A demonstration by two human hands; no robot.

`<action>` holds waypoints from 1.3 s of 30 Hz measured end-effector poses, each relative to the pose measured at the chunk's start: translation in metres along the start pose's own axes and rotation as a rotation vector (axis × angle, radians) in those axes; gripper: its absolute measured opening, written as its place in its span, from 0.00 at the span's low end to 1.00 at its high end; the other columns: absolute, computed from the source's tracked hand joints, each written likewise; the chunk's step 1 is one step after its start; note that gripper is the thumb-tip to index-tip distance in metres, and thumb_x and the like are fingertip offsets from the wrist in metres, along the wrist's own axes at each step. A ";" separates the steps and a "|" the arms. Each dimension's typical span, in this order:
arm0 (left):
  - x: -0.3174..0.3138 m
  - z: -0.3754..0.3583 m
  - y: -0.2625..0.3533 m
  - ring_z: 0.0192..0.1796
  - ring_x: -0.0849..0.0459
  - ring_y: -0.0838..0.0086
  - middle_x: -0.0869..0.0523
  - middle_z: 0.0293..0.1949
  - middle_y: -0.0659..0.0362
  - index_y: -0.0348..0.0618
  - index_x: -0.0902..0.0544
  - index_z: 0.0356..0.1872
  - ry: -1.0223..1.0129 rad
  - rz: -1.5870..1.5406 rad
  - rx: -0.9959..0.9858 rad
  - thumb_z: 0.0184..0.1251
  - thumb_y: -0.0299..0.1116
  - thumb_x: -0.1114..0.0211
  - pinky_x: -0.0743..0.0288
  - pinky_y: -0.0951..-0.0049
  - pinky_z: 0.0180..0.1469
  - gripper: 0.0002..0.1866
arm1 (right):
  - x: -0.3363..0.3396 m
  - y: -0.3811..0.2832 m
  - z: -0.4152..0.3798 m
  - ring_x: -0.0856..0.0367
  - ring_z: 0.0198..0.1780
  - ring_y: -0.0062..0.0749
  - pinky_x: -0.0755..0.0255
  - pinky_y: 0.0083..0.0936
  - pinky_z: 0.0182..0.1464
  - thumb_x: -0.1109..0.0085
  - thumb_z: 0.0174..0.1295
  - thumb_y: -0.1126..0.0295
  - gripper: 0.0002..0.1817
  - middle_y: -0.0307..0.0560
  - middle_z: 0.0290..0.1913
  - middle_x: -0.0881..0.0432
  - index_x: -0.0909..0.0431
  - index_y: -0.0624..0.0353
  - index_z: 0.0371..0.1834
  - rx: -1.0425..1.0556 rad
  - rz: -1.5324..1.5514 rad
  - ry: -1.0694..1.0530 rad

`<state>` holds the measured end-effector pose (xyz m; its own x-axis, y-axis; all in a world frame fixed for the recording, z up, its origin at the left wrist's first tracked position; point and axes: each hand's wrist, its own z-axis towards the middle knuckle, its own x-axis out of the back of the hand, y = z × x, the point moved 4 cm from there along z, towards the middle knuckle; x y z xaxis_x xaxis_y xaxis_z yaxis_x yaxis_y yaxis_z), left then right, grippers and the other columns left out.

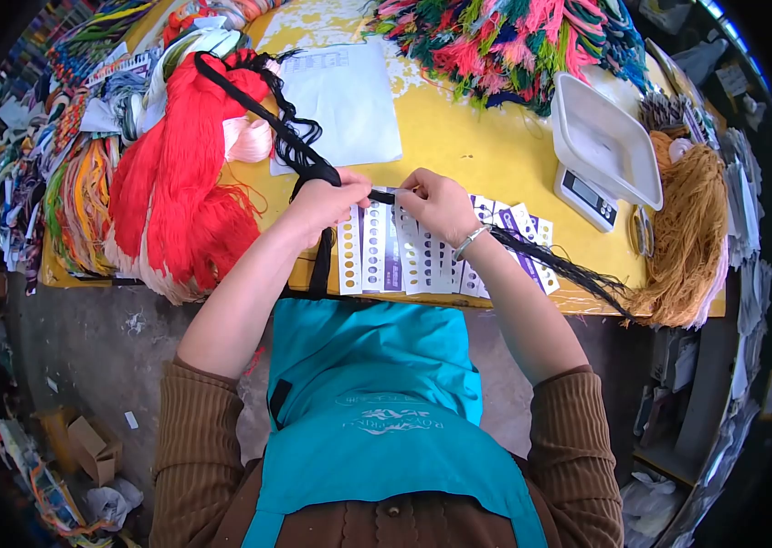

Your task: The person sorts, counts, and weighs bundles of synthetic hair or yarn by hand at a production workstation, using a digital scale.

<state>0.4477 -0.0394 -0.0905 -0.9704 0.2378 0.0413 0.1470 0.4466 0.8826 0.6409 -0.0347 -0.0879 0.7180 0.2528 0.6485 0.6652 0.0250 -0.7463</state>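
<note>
My left hand is closed on a skein of black thread, which trails up and left across the red thread. My right hand pinches the same black thread a short way to the right, and a short stretch spans between both hands. Loose black strands run out past my right wrist to the table's front right. Beneath my hands lies a row of white and purple punched thread cards. A big bundle of red thread rests left of my left hand.
The yellow table also holds a white paper sheet, a multicoloured thread pile, a digital scale with a white tray, scissors and brown thread. More colourful skeins crowd the left side.
</note>
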 end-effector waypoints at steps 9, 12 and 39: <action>-0.004 -0.004 0.005 0.31 0.19 0.79 0.16 0.28 0.62 0.39 0.18 0.46 0.176 0.610 -0.251 0.60 0.30 0.35 0.27 0.76 0.35 0.13 | -0.001 0.000 0.001 0.16 0.38 0.44 0.24 0.34 0.44 0.44 0.54 0.57 0.16 0.50 0.33 0.15 0.17 0.56 0.38 -0.016 -0.027 -0.009; -0.007 0.002 0.002 0.31 0.19 0.78 0.17 0.27 0.62 0.40 0.17 0.44 0.184 0.575 -0.283 0.60 0.30 0.35 0.27 0.75 0.35 0.12 | 0.000 0.002 0.000 0.16 0.38 0.45 0.24 0.34 0.44 0.44 0.54 0.57 0.17 0.51 0.33 0.15 0.17 0.57 0.38 -0.006 -0.032 -0.003; -0.034 -0.014 0.000 0.14 0.42 0.88 0.31 0.17 0.68 0.37 0.20 0.35 -0.333 -0.234 0.028 0.74 0.48 0.49 0.54 0.83 0.17 0.22 | -0.003 0.001 0.003 0.16 0.33 0.38 0.25 0.29 0.38 0.38 0.58 0.51 0.20 0.48 0.30 0.16 0.19 0.59 0.38 0.111 -0.139 0.050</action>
<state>0.4785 -0.0594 -0.0857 -0.8639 0.3913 -0.3170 -0.0606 0.5441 0.8368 0.6386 -0.0325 -0.0916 0.6319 0.1915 0.7510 0.7340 0.1633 -0.6592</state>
